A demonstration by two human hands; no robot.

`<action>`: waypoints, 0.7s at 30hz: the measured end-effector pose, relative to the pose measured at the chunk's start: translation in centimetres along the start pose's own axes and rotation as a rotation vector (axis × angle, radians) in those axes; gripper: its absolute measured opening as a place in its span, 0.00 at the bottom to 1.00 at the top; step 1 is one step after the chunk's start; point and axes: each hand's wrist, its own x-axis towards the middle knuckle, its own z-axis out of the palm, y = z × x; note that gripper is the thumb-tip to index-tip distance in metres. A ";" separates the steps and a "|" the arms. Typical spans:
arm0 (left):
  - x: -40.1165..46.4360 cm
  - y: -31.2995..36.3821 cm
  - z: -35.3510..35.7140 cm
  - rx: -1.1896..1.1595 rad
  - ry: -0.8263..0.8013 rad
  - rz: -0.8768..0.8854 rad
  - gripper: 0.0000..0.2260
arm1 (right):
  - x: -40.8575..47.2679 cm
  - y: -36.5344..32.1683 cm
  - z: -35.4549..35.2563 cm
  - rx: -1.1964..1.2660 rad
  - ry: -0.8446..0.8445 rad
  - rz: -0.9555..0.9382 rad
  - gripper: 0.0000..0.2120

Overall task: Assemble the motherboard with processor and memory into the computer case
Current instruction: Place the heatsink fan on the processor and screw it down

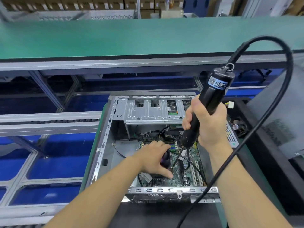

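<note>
An open metal computer case (105, 145) lies on its side in front of me. A green motherboard (185, 176) sits inside it on the case floor. My right hand (209, 122) grips a black electric screwdriver (205, 102), held nearly upright, with its thin bit (177, 157) slanting down toward the board. My left hand (155, 159) rests on the dark processor cooler (165, 160), thumb stretched toward the bit's tip; the hand hides most of the cooler. Blue memory slot clips (172, 146) show just past the fingers.
The screwdriver's thick black cable (263, 122) loops up and around to the right, then drops across the case's front rim. A dark side panel (279, 122) lies to the right. A green conveyor belt (115, 37) runs behind; blue bins (54, 167) sit left.
</note>
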 end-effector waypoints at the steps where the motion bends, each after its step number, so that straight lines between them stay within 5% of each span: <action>1: -0.1 0.3 0.6 0.057 -0.030 -0.021 0.54 | -0.1 -0.1 0.0 -0.005 -0.013 -0.002 0.12; 13: 0.9 2.8 2.8 0.440 -0.062 -0.109 0.43 | -1.2 0.4 1.2 -0.022 -0.311 0.046 0.10; 21: 0.8 4.1 2.0 0.527 -0.088 -0.157 0.42 | -1.0 0.4 1.1 -0.005 -0.285 0.071 0.09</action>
